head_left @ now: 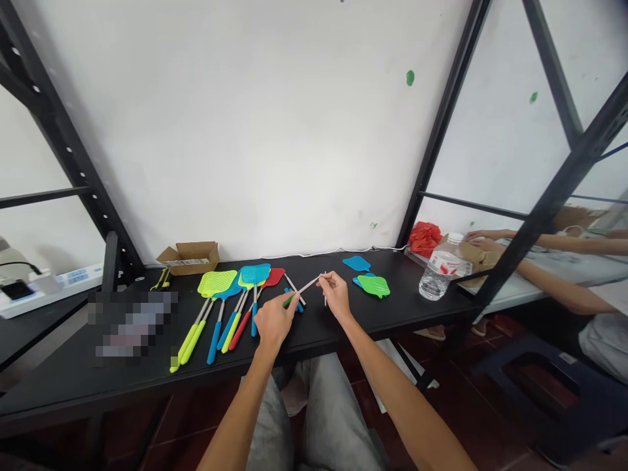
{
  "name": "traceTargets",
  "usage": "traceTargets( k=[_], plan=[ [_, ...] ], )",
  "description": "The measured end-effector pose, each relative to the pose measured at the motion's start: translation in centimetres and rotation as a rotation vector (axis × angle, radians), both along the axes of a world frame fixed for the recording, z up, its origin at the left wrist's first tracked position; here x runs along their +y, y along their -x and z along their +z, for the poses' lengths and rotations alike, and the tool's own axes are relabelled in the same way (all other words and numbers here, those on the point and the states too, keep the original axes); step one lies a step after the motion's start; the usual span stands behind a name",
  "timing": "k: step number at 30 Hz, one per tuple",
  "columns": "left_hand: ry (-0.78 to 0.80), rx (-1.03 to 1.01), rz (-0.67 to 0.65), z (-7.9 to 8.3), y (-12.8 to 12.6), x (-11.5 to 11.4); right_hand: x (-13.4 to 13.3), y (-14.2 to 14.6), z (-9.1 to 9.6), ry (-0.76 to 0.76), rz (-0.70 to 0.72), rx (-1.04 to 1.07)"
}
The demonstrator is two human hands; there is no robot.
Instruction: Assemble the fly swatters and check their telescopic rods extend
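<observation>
My left hand (277,319) is closed around a fly swatter handle, whose green grip pokes out of the fist and whose thin metal rod (308,285) slants up to the right. At the rod's far end, my right hand (335,293) pinches a second slim, pale rod (325,301) held nearly upright. Whether the two rods touch is too small to tell. Just beyond my left hand lie loose swatter rods (293,285). Right of my right hand are loose swatter heads, a blue one (356,263) and a green one (373,286) partly covering another blue one.
Several whole fly swatters (216,282) in yellow-green, blue and red lie left on the black table (392,317). Behind them stands an open cardboard box (196,256). A water bottle (439,268) and red plastic bag (424,237) sit right. Another person's arm (559,288) rests beyond the frame post.
</observation>
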State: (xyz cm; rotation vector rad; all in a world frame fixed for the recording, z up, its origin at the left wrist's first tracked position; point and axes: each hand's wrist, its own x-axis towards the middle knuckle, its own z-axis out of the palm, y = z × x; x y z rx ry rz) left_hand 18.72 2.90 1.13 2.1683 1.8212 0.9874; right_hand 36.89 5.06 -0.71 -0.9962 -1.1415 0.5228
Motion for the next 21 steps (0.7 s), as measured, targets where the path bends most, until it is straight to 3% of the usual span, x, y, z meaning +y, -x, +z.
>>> traceTargets(
  k=[8,12,17,19,21],
  plan=[
    [0.001,0.007,-0.003,0.1,0.1,0.0,0.1,0.1,-0.1,0.036,0.029,-0.054],
    [0.018,-0.024,0.013,0.0,0.1,0.2,-0.3,-0.7,0.4,0.115,-0.086,-0.323],
    [0.008,-0.082,0.014,-0.1,0.3,0.4,-1.5,-5.1,1.9,0.466,-0.597,-0.937],
    [0.010,-0.093,0.017,-0.1,0.3,0.4,-1.9,-7.0,2.3,0.667,-0.672,-1.110],
    [0.014,-0.097,0.022,0.0,0.2,0.4,-2.1,-8.4,2.6,0.834,-0.625,-1.205]
  ],
)
